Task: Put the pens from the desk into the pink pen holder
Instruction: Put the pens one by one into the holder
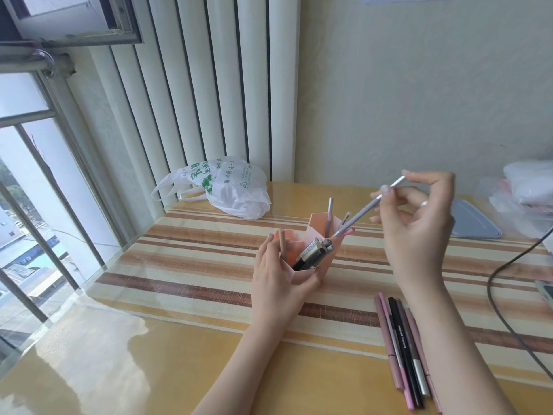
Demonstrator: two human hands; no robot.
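Note:
The pink pen holder (317, 226) stands mid-desk on a striped mat, with several pens and pencils sticking out of its compartments. My left hand (276, 280) wraps around its near left side. Above and to the right, my right hand (419, 223) pinches the upper end of a thin grey-lilac pen (363, 211); the pen slants down-left and its lower tip is at the holder's right rear opening. Several more pens (402, 348), pink, black and brown, lie side by side on the desk at the lower right, beside my right forearm.
A white plastic bag (230, 190) with green print lies at the desk's back left by the radiator. A grey-blue tray (475, 223) and a pile of wrapped goods (529, 187) sit at the right. A black cable (502, 304) runs along the right edge. A window is on the left.

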